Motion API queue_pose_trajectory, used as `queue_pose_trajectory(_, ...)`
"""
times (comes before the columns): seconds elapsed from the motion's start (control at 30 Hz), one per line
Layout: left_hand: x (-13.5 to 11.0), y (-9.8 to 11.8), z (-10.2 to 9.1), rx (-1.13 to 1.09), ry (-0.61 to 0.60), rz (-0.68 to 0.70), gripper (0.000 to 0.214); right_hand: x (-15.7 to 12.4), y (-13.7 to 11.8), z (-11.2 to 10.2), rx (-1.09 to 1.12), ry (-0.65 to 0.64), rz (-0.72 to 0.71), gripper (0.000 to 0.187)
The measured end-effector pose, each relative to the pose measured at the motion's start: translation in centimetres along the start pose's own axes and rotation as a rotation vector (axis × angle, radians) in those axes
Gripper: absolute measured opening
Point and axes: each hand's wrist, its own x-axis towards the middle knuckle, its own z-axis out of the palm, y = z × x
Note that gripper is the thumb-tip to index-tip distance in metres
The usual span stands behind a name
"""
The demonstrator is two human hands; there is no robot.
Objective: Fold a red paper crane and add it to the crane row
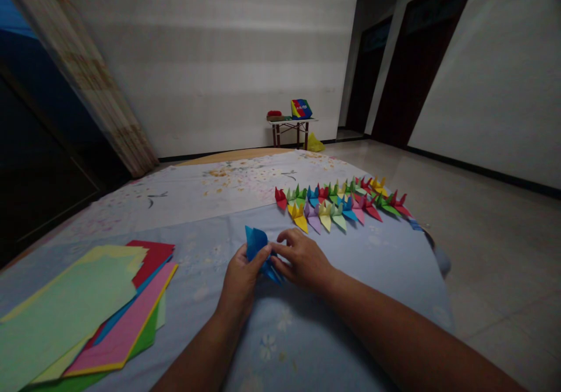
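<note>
Two cloths cover most of the ground. A blue flowered sheet (pixel 385 263) lies nearest, and a paler printed one (pixel 197 190) runs beyond it toward the far wall. The blue sheet's right edge curves off onto bare tiled floor (pixel 491 234), which is open all the way to the dark doorways. On the left a curtain (pixel 87 70) and dark glass close the room in.

A fanned stack of coloured paper sheets (pixel 79 310) sits at the lower left, green on top with pink, red and blue beneath. The picture's edge cuts off its near corner. Open sheet lies between the stack and the hands.

Rows of folded paper cranes (pixel 342 202) stand in many colours to the right, beyond the hands and well apart from them. The farthest ones crowd together and are hard to count.

Both forearms come in from below. The left hand (pixel 241 281) and right hand (pixel 304 260) meet at the middle of the blue sheet, both closed on a blue folded paper (pixel 256 246). Its upper flap stands above the left thumb, while its lower part is hidden between the fingers, so the fold's shape is unclear.
</note>
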Motion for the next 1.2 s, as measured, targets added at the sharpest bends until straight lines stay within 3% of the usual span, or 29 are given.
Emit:
queue_pose_trajectory(0.2,0.3,-0.5,-0.4,0.066,0.086,0.021,0.036,-0.4,0.4,0.8,0.278,0.021,0.074,0.030)
queue_pose_trajectory(0.4,0.3,-0.8,-0.4,0.051,0.136,0.016,0.032,-0.4,1.0,2.0,0.769,-0.046,0.461,0.036)
queue_pose_trajectory(0.57,0.5,-1.1,-0.5,0.032,0.131,0.021,0.032,0.0,1.2,2.6,1.124,-0.079,0.596,0.038)
queue_pose_trajectory(0.9,0.1,-0.8,-0.1,0.019,0.093,-0.011,0.035,0.3,1.1,2.2,1.247,-0.049,0.719,0.041)
queue_pose_trajectory(1.2,0.4,-0.6,-0.3,0.034,0.032,-0.029,0.035,0.5,1.5,2.0,1.338,-0.114,0.763,0.043)
